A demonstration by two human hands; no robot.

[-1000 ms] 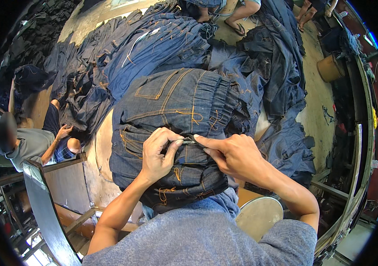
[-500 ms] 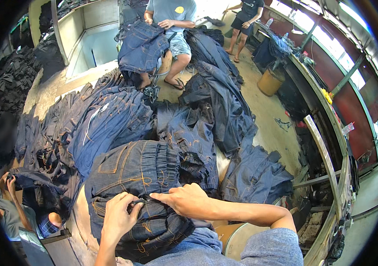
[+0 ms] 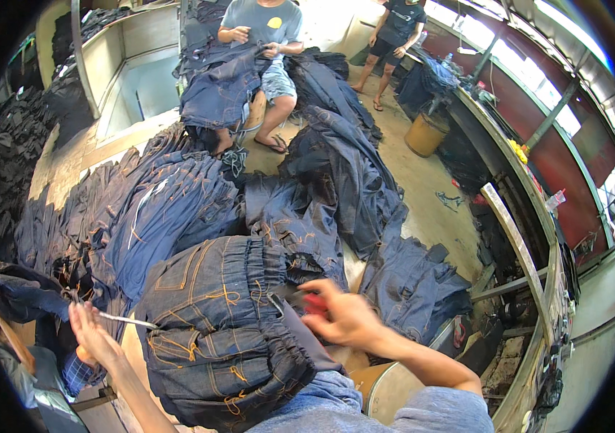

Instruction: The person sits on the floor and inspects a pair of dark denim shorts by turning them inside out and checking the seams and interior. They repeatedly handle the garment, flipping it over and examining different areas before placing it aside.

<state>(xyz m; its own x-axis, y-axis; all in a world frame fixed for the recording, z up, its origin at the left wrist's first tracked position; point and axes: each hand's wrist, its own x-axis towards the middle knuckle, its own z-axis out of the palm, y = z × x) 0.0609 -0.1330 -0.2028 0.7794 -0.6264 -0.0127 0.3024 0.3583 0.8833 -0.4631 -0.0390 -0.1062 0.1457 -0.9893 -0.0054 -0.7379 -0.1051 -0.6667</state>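
Observation:
Across my lap lies a pair of dark denim trousers [image 3: 199,303] with a gathered elastic waist, orange stitching and loose orange thread ends. My left hand [image 3: 92,333] is out to the left of it, fingers together at the end of a white cord [image 3: 125,320]. That cord runs taut to the denim's left side. Over the waistband's right edge, my right hand [image 3: 350,317] grips a small red-handled tool [image 3: 313,304], blurred, perhaps thread snips. A dark cloth flap [image 3: 300,335] stands up beside the waistband, below this hand.
Heaps of denim trousers [image 3: 170,195] cover the floor ahead. A seated person [image 3: 264,36] handles denim; another person [image 3: 397,32] stands behind. At lower left a person's arm [image 3: 8,317] is close to my left hand. A wooden post [image 3: 516,252] leans at right.
Both hands have left the waistband's middle. My left hand has swung out left, with the white cord now stretched from it. My right hand has moved right, and the red-handled tool now shows.

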